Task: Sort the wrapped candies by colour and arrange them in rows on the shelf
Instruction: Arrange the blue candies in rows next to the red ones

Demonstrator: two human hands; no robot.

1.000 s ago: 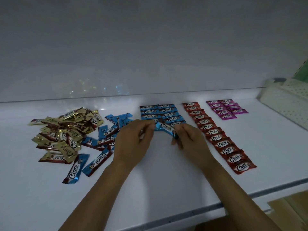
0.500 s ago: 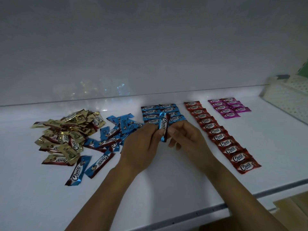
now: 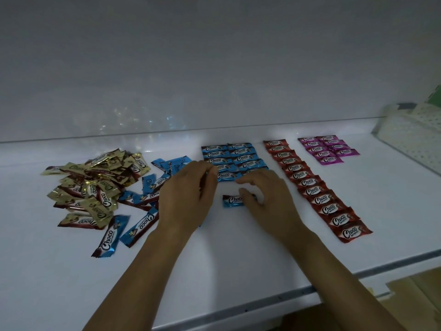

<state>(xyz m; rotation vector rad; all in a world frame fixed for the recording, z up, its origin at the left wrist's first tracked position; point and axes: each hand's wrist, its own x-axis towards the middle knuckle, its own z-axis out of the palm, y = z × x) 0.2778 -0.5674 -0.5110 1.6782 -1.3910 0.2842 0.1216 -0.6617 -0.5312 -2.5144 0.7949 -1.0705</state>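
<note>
Right hand [image 3: 267, 201] pinches a blue candy [image 3: 232, 201] (label up) on the shelf [image 3: 238, 271]

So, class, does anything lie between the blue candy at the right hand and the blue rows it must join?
Nothing visible: bare shelf separates the blue candy, held by the right hand, from the blue rows. The left hand sits beside that gap.

The word "Choco", in white script, stands on the wrapper faces of the gold candies [image 3: 102, 199], the loose blue candies [image 3: 108, 237], the blue rows [image 3: 241, 152], the red row [image 3: 329, 209] and the single blue candy [image 3: 232, 200]. On the pink rows [image 3: 322, 154] the same logo is barely legible. A smaller line beneath each logo cannot be read.
</note>
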